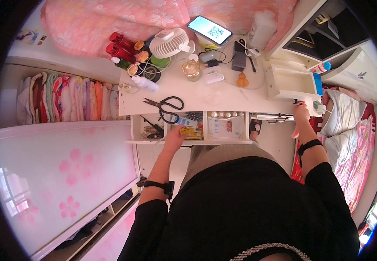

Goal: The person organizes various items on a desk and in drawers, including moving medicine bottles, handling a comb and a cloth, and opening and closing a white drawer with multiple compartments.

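My left hand (174, 139) reaches over the front edge of an open drawer (227, 142), its fingers on a small yellow packet (186, 130) among pens and small packs. Black-handled scissors (167, 107) lie just beyond it, partly over the drawer. At the table's right end, my right hand (301, 111) has its fingers on a small dark object (296, 102), too small to identify, beside a small white open box or drawer (291, 94). A drawer compartment right of my left hand holds several white-capped bottles (221, 115) and a printed white bag (226, 127).
On the white table (188, 98) stand a white fan (168, 44), red bottles (120, 45), a glass jar (191, 69), a lit phone (210, 30), a power bank (239, 58) and an orange gourd (242, 80). Folded clothes (67, 98) fill a shelf at left; a bed (354, 156) lies at right.
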A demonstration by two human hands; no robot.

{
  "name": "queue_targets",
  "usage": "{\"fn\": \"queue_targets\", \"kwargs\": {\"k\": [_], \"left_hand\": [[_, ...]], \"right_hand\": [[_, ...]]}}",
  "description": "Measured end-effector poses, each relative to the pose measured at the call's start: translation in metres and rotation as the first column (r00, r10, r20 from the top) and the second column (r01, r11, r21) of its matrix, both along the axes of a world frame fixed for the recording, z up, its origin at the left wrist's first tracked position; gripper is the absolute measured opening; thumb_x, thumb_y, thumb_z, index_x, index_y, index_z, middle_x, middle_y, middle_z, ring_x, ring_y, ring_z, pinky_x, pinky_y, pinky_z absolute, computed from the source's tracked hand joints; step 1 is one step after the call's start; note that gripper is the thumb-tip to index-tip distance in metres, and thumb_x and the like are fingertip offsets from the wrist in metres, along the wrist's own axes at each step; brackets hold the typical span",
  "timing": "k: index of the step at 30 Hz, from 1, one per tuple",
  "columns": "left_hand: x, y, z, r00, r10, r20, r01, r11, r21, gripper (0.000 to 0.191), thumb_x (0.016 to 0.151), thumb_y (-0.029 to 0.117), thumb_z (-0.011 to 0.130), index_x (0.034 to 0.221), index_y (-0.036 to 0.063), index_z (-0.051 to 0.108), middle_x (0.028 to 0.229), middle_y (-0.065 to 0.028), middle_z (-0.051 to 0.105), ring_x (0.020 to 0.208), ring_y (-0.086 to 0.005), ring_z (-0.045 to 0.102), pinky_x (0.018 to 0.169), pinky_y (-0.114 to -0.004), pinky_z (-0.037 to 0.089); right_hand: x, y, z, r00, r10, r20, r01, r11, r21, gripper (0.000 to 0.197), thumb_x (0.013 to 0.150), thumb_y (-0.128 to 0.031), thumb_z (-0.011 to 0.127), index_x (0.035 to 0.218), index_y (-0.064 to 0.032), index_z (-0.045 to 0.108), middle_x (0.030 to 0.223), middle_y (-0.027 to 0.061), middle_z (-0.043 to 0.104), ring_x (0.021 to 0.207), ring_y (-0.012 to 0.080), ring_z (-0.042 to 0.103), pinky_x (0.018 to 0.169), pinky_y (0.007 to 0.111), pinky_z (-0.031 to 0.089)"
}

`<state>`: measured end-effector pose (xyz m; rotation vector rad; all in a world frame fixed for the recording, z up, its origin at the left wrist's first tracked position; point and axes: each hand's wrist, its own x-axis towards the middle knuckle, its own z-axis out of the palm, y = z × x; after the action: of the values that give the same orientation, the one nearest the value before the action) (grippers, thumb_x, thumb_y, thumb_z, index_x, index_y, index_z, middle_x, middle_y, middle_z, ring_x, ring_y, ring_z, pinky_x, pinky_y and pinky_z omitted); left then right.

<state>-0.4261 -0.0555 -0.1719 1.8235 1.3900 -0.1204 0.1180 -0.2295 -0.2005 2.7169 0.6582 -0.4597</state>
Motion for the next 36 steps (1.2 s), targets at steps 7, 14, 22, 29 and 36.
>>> {"fn": "queue_targets", "kwargs": {"k": [7, 14, 22, 29, 36], "left_hand": [[-0.034, 0.009, -0.014, 0.984, -0.175, -0.019, 0.176, 0.97, 0.168, 0.034, 0.077, 0.011, 0.065, 0.11, 0.0114, 0.06, 0.092, -0.0168, 0.067, 0.087, -0.0374, 0.063, 0.075, -0.045, 0.05], [0.003, -0.018, -0.027, 0.909, -0.4, -0.113, 0.416, 0.884, 0.213, 0.025, 0.078, 0.003, 0.054, 0.102, 0.0088, 0.059, 0.092, -0.0159, 0.065, 0.093, -0.0361, 0.061, 0.078, -0.047, 0.049], [0.014, -0.022, -0.06, 0.796, -0.524, -0.302, 0.604, 0.72, 0.342, 0.013, 0.081, 0.009, 0.054, 0.094, 0.0089, 0.056, 0.088, -0.0089, 0.062, 0.092, -0.0284, 0.061, 0.076, -0.041, 0.05], [0.015, -0.015, -0.071, 0.829, -0.525, -0.193, 0.556, 0.81, 0.185, 0.046, 0.078, 0.008, 0.06, 0.124, 0.0089, 0.052, 0.13, -0.0163, 0.048, 0.127, -0.0333, 0.041, 0.103, -0.047, 0.037], [0.006, 0.0, -0.085, 0.845, -0.533, -0.046, 0.535, 0.839, 0.099, 0.042, 0.072, 0.024, 0.069, 0.113, 0.029, 0.066, 0.128, -0.0108, 0.053, 0.126, -0.0354, 0.04, 0.107, -0.046, 0.034]], "right_hand": [[-0.003, 0.004, 0.0, 1.0, 0.03, -0.004, -0.03, 0.999, 0.018, 0.038, 0.096, -0.03, 0.043, 0.118, -0.0048, 0.059, 0.125, 0.0176, 0.053, 0.112, 0.0351, 0.057, 0.089, 0.043, 0.051], [0.0, -0.003, -0.005, 0.998, 0.049, 0.033, -0.05, 0.998, 0.038, 0.036, 0.096, -0.028, 0.042, 0.117, -0.005, 0.06, 0.123, 0.0189, 0.054, 0.111, 0.0363, 0.058, 0.088, 0.044, 0.052], [-0.007, -0.005, -0.007, 0.996, 0.077, 0.055, -0.079, 0.996, 0.047, 0.034, 0.095, -0.024, 0.042, 0.117, -0.004, 0.059, 0.125, 0.0192, 0.053, 0.108, 0.0355, 0.059, 0.086, 0.043, 0.053], [-0.015, -0.004, 0.0, 0.998, 0.045, 0.032, -0.048, 0.994, 0.101, 0.036, 0.096, -0.023, 0.042, 0.12, 0.0003, 0.052, 0.125, 0.02, 0.052, 0.106, 0.0358, 0.059, 0.086, 0.042, 0.052], [-0.012, -0.004, -0.006, 0.988, -0.152, -0.021, 0.149, 0.915, 0.376, 0.036, 0.095, -0.026, 0.043, 0.125, -0.0046, 0.046, 0.115, 0.0192, 0.059, 0.106, 0.0385, 0.058, 0.089, 0.046, 0.05]]}}
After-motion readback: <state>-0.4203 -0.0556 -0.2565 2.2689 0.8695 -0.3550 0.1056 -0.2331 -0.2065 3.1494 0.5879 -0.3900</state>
